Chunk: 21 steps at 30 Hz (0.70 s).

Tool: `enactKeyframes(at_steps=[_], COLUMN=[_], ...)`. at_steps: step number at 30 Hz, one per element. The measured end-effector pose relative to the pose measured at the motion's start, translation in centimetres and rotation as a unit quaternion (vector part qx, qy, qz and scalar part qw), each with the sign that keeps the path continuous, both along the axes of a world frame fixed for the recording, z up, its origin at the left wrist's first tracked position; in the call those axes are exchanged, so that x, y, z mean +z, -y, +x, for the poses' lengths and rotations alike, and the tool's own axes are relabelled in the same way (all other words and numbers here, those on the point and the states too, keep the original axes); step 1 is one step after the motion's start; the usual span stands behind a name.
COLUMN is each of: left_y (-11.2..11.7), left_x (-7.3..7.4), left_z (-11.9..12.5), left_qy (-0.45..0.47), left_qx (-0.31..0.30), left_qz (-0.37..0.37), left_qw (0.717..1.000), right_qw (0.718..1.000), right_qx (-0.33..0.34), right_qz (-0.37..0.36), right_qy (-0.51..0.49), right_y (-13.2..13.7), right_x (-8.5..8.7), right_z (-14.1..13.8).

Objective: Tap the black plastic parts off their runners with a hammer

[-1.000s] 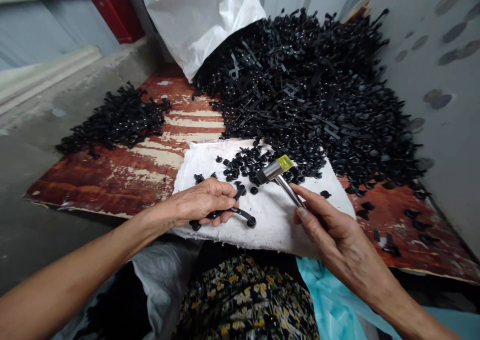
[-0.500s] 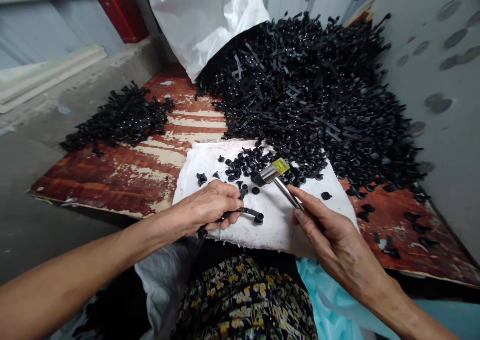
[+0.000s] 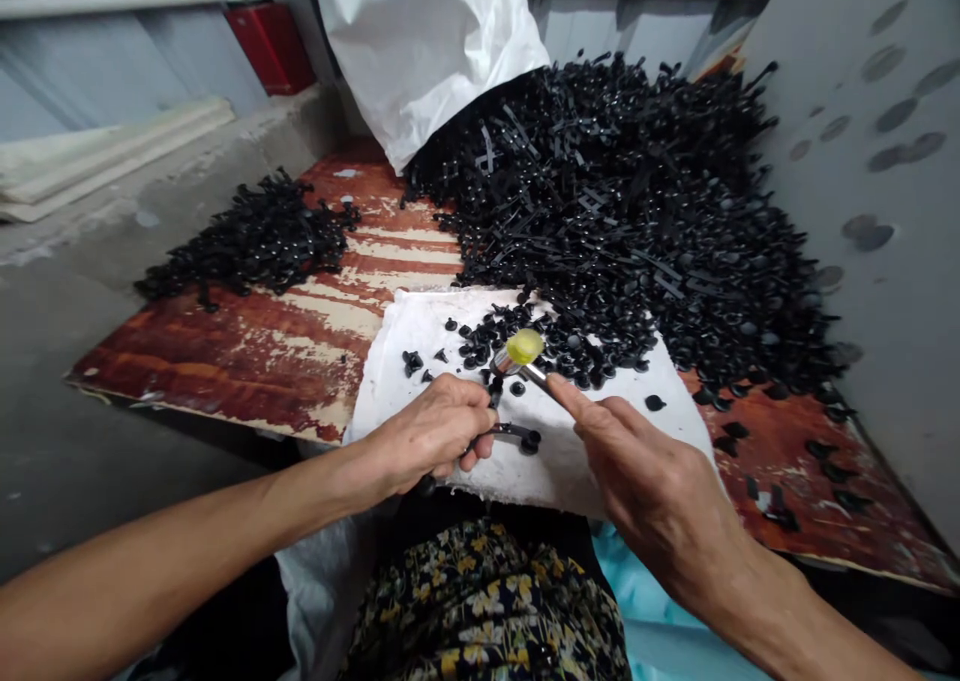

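My left hand is closed around several black strip-shaped plastic parts, whose knobbed ends stick out past the thumb and fingers. My right hand grips the handle of a small mallet with a shiny metal head and a yellow face. The mallet head is over the upright end of one of the held parts, just beyond my left fingers; whether they touch I cannot tell. Beneath both hands lies a white cloth. Small black round-headed caps are scattered on it.
A large heap of black plastic parts covers the back and right of the worn red board. To the left is a smaller pile. A white sack lies over the heap's back edge. A grey panel stands at right.
My right hand has brought the mallet left and down to the parts in my left hand. The left hand keeps its hold. The whole view has shifted slightly.
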<state>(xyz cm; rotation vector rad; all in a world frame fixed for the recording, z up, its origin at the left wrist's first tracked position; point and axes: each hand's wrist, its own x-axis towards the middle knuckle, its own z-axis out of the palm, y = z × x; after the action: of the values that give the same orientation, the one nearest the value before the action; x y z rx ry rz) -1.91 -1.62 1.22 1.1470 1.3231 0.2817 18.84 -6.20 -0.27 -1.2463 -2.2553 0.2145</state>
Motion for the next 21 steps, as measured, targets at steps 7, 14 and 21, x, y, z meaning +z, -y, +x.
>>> enactKeyframes(at_steps=[7,14,21], left_y=[0.0,-0.1,-0.2], left_x=[-0.4,-0.6,-1.8], left_z=[-0.4,-0.4,-0.9], left_qy=[-0.011,0.01,0.014], left_qx=[-0.016,-0.005,-0.002], left_qz=[-0.003,-0.01,-0.012], left_qw=[1.0,1.0,1.0], right_qw=[0.999,0.999,0.999], right_qx=[0.017,0.004,0.013], right_qz=[0.033,-0.016,-0.027], right_qy=[0.01,-0.028,-0.034], right_y=[0.1,0.2,0.4], right_x=[0.3,0.2,-0.3], right_z=[0.0,0.2,0.2])
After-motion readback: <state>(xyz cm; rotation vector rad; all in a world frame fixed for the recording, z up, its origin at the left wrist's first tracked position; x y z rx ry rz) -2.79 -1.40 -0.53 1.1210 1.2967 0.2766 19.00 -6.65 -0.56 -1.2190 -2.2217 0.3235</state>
